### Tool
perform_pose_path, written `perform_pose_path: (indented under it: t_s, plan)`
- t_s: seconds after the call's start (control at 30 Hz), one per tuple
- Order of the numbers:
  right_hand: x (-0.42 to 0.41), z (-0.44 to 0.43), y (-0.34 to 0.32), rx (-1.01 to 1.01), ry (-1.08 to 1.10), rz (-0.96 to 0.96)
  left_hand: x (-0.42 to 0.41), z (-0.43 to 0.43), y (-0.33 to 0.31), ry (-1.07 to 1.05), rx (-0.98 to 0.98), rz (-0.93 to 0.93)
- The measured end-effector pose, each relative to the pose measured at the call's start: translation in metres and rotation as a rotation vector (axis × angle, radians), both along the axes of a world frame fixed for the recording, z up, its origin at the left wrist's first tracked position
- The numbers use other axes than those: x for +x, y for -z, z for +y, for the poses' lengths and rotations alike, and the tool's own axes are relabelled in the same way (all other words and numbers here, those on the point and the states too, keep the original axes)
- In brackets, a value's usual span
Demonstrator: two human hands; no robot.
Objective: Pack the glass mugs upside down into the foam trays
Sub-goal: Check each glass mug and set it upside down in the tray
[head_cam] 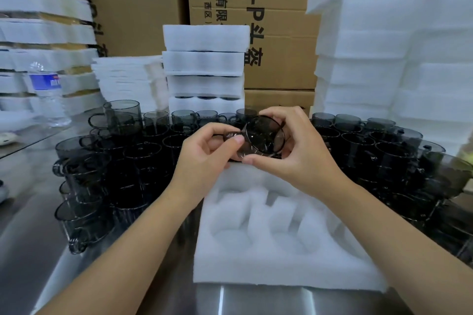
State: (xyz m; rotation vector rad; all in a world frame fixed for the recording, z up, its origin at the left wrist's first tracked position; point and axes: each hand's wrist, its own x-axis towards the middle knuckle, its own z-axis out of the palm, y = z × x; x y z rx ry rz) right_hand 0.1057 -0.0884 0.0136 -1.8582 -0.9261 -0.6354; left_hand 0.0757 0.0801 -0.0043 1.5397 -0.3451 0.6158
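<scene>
A: Smoked glass, that mug [266, 135] you held. Your left grip [204, 158] pinched its handle, and your right grip [289, 151] curled round its body.

B: You had it tipped on its side over the far edge of the tray [281, 266], not yet in a pocket. Whether its base or mouth faced you, I could not tell.

A: Your tray lay on the desk [38, 238] straight before you, its pockets showing white foam.

B: More mugs [102, 161] crowded both sides of it, standing mouth up.

A: Behind them you had foam stacks [204, 59] and cartons [281, 33], with a bottle [47, 94] at the far left.
</scene>
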Motion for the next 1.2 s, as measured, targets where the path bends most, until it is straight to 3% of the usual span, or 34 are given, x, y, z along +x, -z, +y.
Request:
perform_pose_path:
  t_s: [0.23,0.5,0.6,0.73,0.97,1.2]
  plan:
    - [-0.001,-0.003,0.000,-0.072,-0.024,0.026,0.000,-0.003,0.003,0.049,0.041,-0.011]
    - [-0.002,-0.015,-0.010,-0.221,-0.001,-0.001,0.000,0.000,0.004,0.139,0.002,0.175]
    - [-0.004,-0.019,-0.012,-0.258,0.006,0.002,-0.002,0.000,0.001,0.183,0.080,0.222]
    - [-0.005,-0.019,-0.013,-0.243,0.000,0.110,-0.007,0.006,-0.005,0.143,0.167,0.214]
    - [-0.005,-0.011,-0.008,-0.169,-0.221,0.350,-0.010,0.010,-0.010,0.156,0.071,0.173]
    - [-0.001,-0.005,0.004,-0.350,-0.326,0.462,-0.008,0.017,-0.008,0.148,0.322,0.232]
